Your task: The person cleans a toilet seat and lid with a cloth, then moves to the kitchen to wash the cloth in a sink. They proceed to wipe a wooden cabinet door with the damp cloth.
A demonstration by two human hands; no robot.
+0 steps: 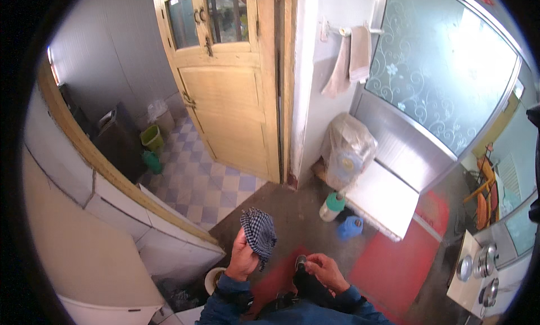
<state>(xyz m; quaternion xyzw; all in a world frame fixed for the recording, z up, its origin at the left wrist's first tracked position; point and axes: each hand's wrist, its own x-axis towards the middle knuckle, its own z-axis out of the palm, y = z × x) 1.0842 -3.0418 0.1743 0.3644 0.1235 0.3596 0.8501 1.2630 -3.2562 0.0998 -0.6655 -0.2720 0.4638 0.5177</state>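
My left hand [243,255], in a blue sleeve, grips a bunched black-and-white checked cloth [260,234] in front of me. Some of the cloth hangs down past the fingers on the right. My right hand [325,271] is at the lower middle, to the right of the cloth and apart from it. Its fingers are curled with the fingertips close together; whether something small is between them cannot be told. Below the right fingertips a dark shoe [300,261] shows on the floor.
A half-glazed wooden door [228,101] stands ajar ahead. A green-topped container [332,207] and a blue jug [350,228] stand on the floor beside a low white table [382,194]. Red mats [396,266] lie at right; a pale bowl [213,280] is left of my left wrist.
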